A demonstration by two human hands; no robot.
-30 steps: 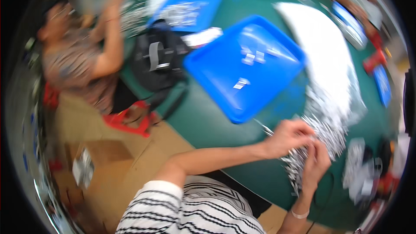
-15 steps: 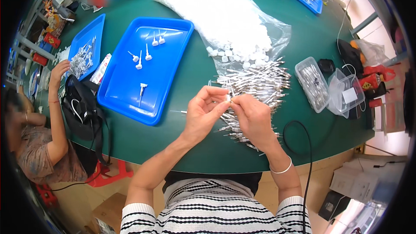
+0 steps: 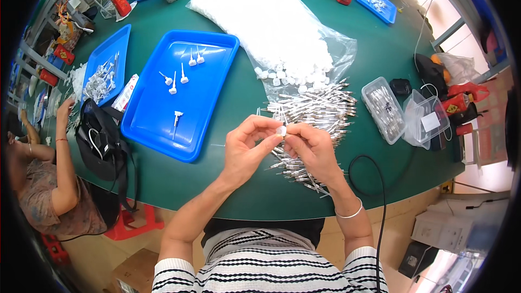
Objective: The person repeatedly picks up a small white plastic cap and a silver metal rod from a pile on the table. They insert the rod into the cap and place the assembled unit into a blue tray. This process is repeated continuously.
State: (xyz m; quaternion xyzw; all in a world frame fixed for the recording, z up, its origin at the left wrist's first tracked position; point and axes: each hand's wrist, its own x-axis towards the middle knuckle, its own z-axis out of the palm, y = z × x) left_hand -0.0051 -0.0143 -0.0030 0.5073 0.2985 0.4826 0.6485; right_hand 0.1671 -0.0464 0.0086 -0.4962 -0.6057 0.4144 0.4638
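Between my fingertips is a small white plastic cap (image 3: 281, 130), pinched from both sides. My left hand (image 3: 247, 149) closes on its left side with thumb and forefinger. My right hand (image 3: 315, 149) pinches it from the right; thin rods stick up just behind, and I cannot tell whether one sits in the cap. Just beyond my hands spreads a heap of slim metal rods (image 3: 325, 111). Behind the heap, a clear bag (image 3: 342, 49) spills white caps (image 3: 298, 73). Several white caps with rods (image 3: 178, 115) lie in the large blue tray (image 3: 157, 137) at left.
At right stand a lidded-style clear box of rods (image 3: 384, 111) and an empty-looking clear container (image 3: 429, 122). A black cable (image 3: 353, 176) loops over the table. A co-worker's arm (image 3: 65, 152), black bag (image 3: 100, 135) and second blue tray (image 3: 122, 43) are at left.
My hands stay together while the white cap has turned, its broad face now showing. My head view has shifted slightly. The co-worker's hand at left has moved lower.
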